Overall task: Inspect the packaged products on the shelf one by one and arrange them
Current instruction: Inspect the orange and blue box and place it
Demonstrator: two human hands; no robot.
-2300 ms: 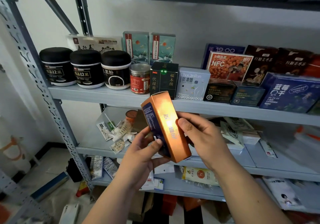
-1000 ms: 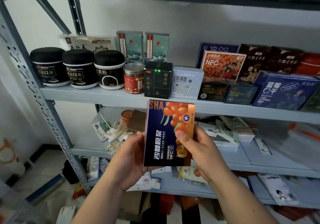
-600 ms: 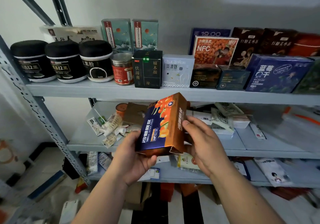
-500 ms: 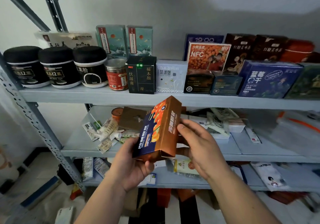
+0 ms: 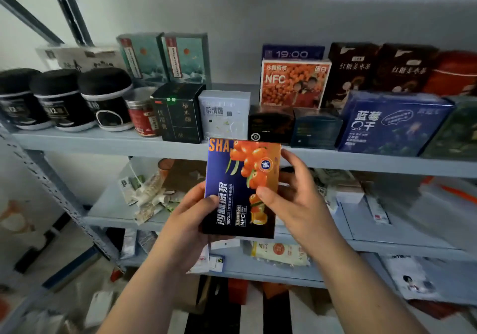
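A dark blue box printed with orange berries stands upright in front of the grey shelf, its printed face toward me. My left hand grips its lower left edge, thumb on the front. My right hand holds its right side, with the thumb pressed on the front face and fingers behind. On the shelf above, a gap shows between the two teal boxes and the orange NFC box.
Three black jars, a red can, a black box, a white box and several dark and blue boxes line the shelf. Loose sachets and packets litter the lower shelves. A slanted metal upright stands at left.
The box was turned from edge-on, tilted, to upright with its front facing me, and it has risen closer to the shelf edge. Both hands kept hold of it.
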